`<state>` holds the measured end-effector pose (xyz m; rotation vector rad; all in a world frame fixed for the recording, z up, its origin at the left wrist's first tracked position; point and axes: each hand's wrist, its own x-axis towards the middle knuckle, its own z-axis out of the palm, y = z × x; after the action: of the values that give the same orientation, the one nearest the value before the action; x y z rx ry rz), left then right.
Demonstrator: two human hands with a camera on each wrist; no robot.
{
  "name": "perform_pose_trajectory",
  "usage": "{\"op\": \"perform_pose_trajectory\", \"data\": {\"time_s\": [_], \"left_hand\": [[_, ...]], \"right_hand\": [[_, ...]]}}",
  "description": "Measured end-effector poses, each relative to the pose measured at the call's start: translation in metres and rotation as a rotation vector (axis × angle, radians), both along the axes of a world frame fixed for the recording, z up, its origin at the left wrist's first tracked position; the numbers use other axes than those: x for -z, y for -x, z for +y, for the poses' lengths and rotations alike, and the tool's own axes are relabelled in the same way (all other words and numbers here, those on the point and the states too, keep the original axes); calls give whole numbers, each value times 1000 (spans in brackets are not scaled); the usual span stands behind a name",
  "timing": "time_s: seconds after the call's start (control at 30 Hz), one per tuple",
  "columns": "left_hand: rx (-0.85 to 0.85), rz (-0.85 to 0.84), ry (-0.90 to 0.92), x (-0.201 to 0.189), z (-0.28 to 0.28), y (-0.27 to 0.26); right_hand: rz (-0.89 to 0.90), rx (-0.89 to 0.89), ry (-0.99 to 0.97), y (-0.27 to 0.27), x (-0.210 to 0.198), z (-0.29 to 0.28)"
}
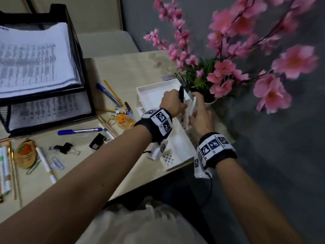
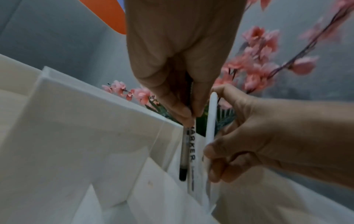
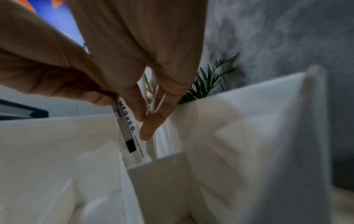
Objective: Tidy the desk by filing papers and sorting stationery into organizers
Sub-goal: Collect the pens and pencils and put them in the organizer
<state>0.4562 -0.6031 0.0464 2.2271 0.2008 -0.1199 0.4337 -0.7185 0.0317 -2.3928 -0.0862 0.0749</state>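
Your left hand [image 2: 172,84] pinches the marker [image 2: 188,153] upright, tip down, so it drops into the organizer's [image 1: 154,88] narrow slot; your right hand [image 2: 249,136] grips a white pen [image 2: 211,121] beside it.

Office desk [image 1: 133,71], paper trays [image 1: 77,71]

Left hand [image 2: 178,72] pinches marker [image 2: 188,153], upright, lower end inside white organizer [image 2: 91,121] compartment. Right hand [image 2: 258,136] grips thin white divider [image 2: 210,121] just beside marker. Pink flowers [image 2: 256,68] behind, blurred.
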Motion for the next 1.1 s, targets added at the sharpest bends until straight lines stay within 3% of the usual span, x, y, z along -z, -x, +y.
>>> {"op": "perform_pose_trajectory", "data": {"time_s": [0.13,0.27,0.37,0.47,0.57,0.67,0.83,0.93,1.1], "left_hand": [[88,149,-161,18,-7,-6],[95,188,-167,22,-2,-2],[50,119,-44,19,21,7],[-49,9,112,15,58,26],[-226,-19,227,18,105,45],[-426,73,383,30,156,65],[-704,229,667,53,223,103],[-793,243,747,58,249,118],[-798,270,735,53,274,122]], "right_hand": [[115,-19,-105,2,13,-8],[121,-26,-93,-2,16,-8],[-96,9,-19,-4,7,5],[-295,-6,-123,2,-8,44],[-307,-130,-228,8,-21,99],[-202,-289,-268,6,-20,157],[99,-481,77,-28,23,223],[116,-505,253,-48,45,241],[79,-540,480,-65,70,262]]}}
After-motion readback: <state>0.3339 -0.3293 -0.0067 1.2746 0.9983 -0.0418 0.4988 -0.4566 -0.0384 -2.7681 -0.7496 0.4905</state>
